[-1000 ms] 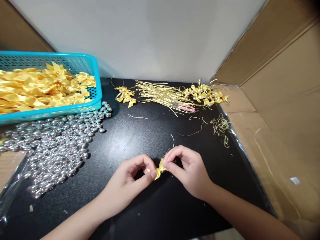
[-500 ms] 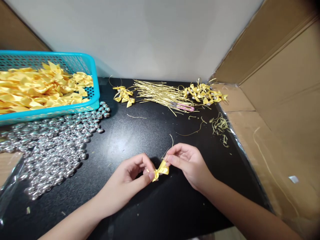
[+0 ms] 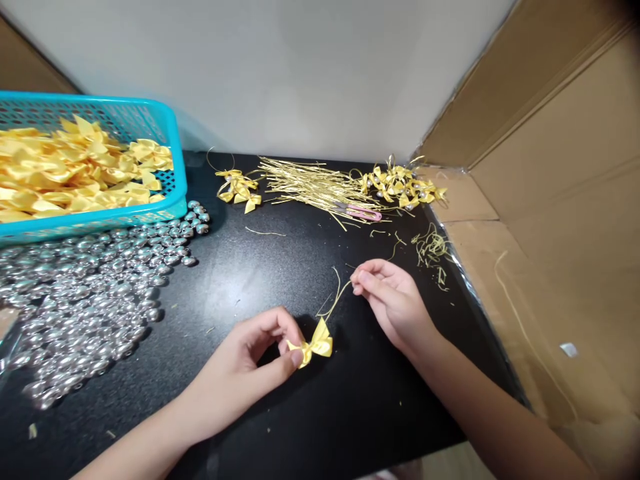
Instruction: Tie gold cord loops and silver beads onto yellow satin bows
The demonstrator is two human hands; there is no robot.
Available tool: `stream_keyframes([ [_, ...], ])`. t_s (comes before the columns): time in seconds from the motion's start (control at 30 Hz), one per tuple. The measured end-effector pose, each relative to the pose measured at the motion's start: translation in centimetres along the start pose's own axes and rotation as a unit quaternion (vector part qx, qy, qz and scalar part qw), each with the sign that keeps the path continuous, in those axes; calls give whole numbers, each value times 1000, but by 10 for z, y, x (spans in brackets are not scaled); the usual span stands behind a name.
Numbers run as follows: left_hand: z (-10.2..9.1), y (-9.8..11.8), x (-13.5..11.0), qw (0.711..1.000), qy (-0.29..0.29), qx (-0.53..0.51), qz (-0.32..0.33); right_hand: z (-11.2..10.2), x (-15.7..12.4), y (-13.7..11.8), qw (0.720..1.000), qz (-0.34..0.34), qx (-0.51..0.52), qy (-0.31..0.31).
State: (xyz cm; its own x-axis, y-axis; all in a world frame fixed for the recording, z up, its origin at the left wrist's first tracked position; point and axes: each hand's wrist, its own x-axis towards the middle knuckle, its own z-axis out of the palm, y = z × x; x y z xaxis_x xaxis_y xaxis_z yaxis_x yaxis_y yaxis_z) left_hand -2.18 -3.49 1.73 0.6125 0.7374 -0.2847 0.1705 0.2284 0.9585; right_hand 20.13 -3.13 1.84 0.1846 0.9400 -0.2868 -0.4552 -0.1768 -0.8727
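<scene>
My left hand (image 3: pixel 270 347) pinches one side of a yellow ribbon bow (image 3: pixel 319 341) between thumb and fingers, just above the black table. From the bow a thin gold cord (image 3: pixel 340 293) runs up and to the right, with a loose end curling beside it. My right hand (image 3: pixel 387 293) is closed on the far part of that cord, its thumb against the fingertips. The cord's tip is hidden within those fingers. Whether a bead sits behind the bow I cannot tell.
A turquoise basket (image 3: pixel 177 160) of yellow bows stands at the back left, with many silver beads (image 3: pixel 110 300) spread before it. Along the back lie finished-looking bows (image 3: pixel 240 190), gold cords (image 3: pixel 305 180), pink-handled snips (image 3: pixel 365 212) and beaded bows (image 3: pixel 400 183). Cord scraps (image 3: pixel 431 247) lie at right.
My right hand has moved away from the bow, up and to the right, drawing the cord out. My left hand keeps its pinch on the bow. The whole view has shifted slightly.
</scene>
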Motion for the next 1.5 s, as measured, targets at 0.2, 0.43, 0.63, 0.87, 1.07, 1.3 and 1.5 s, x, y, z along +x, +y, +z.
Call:
stream_keyframes([
  [0.2, 1, -2, 1, 1000, 4, 5, 7, -1, 2, 0, 1000, -6, -12, 16],
  [0.43, 2, 2, 1, 1000, 11, 5, 14, 0, 1, -1, 998, -4, -54, 9],
  [0.63, -1, -1, 2, 1000, 6, -2, 6, 0, 0, 2, 996, -22, -83, 4],
  [0.87, -1, -3, 0, 999, 24, -31, 17, -20, 16, 0, 898, -242, -358, 87],
  [1.07, 0, -2, 5, 998, 20, -50, 23, -19, 68, -19, 682, -309, -657, 83],
  [1.3, -3, 2, 6, 997, 38, -64, -6, -12, 117, -29, 616, -274, -736, 62],
  [1.5, -3, 0, 3, 997, 36, -62, -8, -16, 121, -25, 601, -279, -746, 61],
])
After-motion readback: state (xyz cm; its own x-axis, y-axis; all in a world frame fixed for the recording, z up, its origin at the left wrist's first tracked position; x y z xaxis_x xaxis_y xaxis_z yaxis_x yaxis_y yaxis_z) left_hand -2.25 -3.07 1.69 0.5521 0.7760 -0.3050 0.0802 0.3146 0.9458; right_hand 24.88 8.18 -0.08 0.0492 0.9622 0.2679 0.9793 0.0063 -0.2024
